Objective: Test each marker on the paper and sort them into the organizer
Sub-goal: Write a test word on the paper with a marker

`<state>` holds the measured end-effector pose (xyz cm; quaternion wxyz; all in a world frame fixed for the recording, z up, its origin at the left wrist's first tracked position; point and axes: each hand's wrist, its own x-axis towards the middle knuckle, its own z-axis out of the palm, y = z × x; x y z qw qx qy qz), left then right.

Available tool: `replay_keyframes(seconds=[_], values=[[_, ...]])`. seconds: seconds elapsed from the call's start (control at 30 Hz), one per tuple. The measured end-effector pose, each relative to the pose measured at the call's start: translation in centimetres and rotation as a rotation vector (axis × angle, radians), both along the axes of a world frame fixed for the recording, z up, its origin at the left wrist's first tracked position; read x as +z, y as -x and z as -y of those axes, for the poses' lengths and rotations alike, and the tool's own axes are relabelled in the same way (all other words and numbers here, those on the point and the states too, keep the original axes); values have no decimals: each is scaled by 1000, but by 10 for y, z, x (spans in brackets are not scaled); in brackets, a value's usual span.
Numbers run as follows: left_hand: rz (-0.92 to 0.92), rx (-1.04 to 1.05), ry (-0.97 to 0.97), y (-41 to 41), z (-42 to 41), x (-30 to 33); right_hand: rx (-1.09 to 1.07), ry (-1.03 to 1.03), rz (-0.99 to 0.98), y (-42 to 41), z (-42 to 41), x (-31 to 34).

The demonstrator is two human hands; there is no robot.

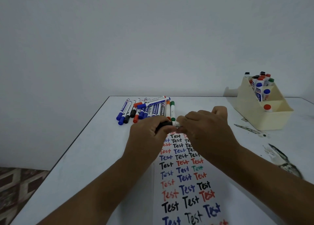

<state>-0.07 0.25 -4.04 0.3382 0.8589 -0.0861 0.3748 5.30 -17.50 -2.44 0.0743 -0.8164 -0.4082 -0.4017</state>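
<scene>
Both my hands hold one black-capped marker (171, 123) level above the far end of the paper (183, 179). My left hand (146, 134) closes on its black cap end. My right hand (205, 128) grips the white barrel. The paper is covered with rows of the word "Test" in black, blue, red and green. A pile of several markers (146, 109) with blue, black, red, orange and green caps lies on the table beyond my hands. The cream organizer (254, 116) stands at the right with several markers upright in its stepped compartments.
The white table (88, 153) has its left edge running diagonally, with patterned floor (18, 187) below it. Dark ink smears (280, 158) mark the table surface on the right, near the organizer. A plain wall rises behind.
</scene>
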Motion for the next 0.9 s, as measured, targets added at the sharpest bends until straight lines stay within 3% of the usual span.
replay_keyframes(seconds=[0.17,0.33,0.47,0.57,0.67,0.8,0.9], values=[[-260,-72,-123,0,-5,3,-64,114,-62,-2,12,-1],[-508,-153,-6,3,-3,0,-154,-11,-83,6,28,11],[-570,-191,-305,3,-10,-7,-113,-426,-492,24,46,25],[-683,-229,-485,3,-9,-8,180,-845,-820,48,60,30],[-772,-237,-561,2,-10,-9,406,-1121,-1219,77,72,29],[-801,-240,-580,2,-10,-13,345,-1104,-1493,119,89,8],[-794,-231,-608,2,-9,-16,347,-1009,-1566,145,95,-6]])
